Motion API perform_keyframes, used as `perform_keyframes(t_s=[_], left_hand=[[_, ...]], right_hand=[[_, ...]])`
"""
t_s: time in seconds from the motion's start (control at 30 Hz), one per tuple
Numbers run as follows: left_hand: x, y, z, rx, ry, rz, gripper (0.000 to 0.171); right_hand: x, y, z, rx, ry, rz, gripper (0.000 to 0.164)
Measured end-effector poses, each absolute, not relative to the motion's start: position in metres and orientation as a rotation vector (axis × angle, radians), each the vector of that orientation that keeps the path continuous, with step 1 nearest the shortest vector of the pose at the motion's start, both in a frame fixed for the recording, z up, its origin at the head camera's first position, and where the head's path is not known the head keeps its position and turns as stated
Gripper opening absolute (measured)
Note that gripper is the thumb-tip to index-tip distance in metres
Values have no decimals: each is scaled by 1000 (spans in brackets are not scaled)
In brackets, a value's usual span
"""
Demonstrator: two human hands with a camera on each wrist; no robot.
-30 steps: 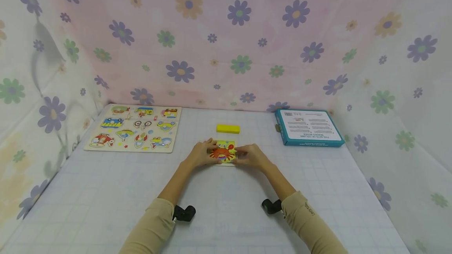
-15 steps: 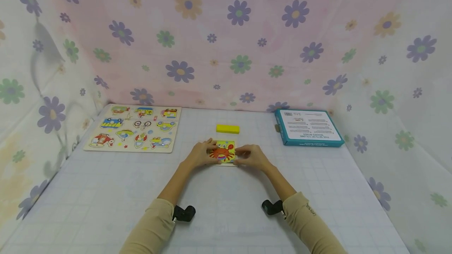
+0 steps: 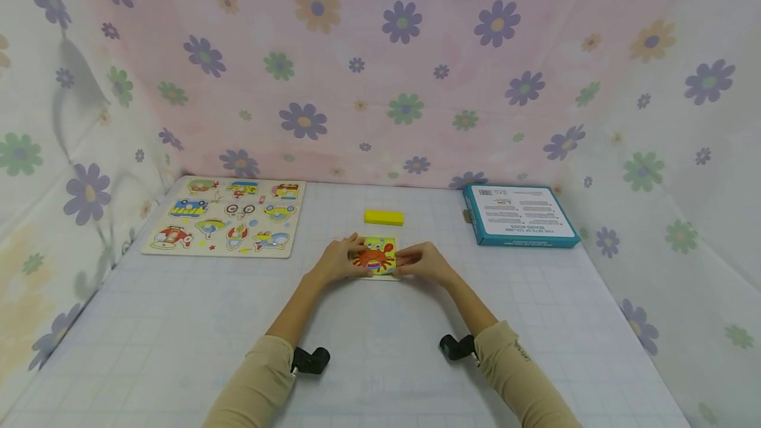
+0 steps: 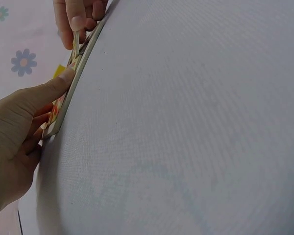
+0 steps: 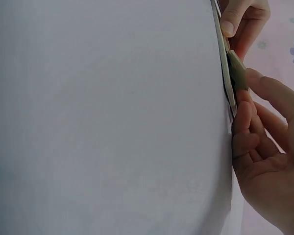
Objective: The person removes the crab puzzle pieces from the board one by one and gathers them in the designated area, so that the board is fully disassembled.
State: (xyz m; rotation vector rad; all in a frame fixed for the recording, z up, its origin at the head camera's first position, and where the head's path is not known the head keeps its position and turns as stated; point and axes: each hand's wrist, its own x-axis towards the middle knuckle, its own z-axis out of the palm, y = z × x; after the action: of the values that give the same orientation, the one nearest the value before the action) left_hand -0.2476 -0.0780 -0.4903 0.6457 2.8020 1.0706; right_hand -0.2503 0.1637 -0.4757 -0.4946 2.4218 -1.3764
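Observation:
A small square jigsaw puzzle with a red crab on yellow (image 3: 376, 257) lies in the middle of the table, in its pale wooden tray (image 3: 385, 278). My left hand (image 3: 337, 260) grips the left side, its thumb on the near rim and its fingers at the far side. At the right side my right hand (image 3: 425, 263) pinches a puzzle piece (image 5: 238, 71) between thumb and fingers. Both wrist views show this piece tilted up from the tray, its lower edge at the tray. The right fingers hide part of the piece.
Just behind the puzzle lies a yellow block (image 3: 383, 217). A wooden vehicle puzzle board (image 3: 222, 223) is at the back left, a teal-edged box (image 3: 522, 215) at the back right. Flowered cloth (image 3: 368, 84) hangs behind and along both sides.
My right hand shifts very slightly at the puzzle's right side. My left hand, the puzzle and the other things stay where they were.

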Motion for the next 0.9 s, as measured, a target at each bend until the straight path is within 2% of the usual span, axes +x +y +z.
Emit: perform_keyframes(t_s=[0.2,0.37,0.7,0.9], left_hand=[[-247,-78,-491,644,2793,1088,62],[-247,-79,-492,651,2796,1086,62],[-245,-79,-490,646,2789,1099,62],[-245,-78,-489,672,2776,1090,59]], right_hand=[[-249,160,-472,-179,2274,-1480,40],[-248,158,-473,-79,2186,-1563,43],[-246,154,-474,-7,2097,-1649,42],[-245,154,-472,-179,2171,-1597,43]])
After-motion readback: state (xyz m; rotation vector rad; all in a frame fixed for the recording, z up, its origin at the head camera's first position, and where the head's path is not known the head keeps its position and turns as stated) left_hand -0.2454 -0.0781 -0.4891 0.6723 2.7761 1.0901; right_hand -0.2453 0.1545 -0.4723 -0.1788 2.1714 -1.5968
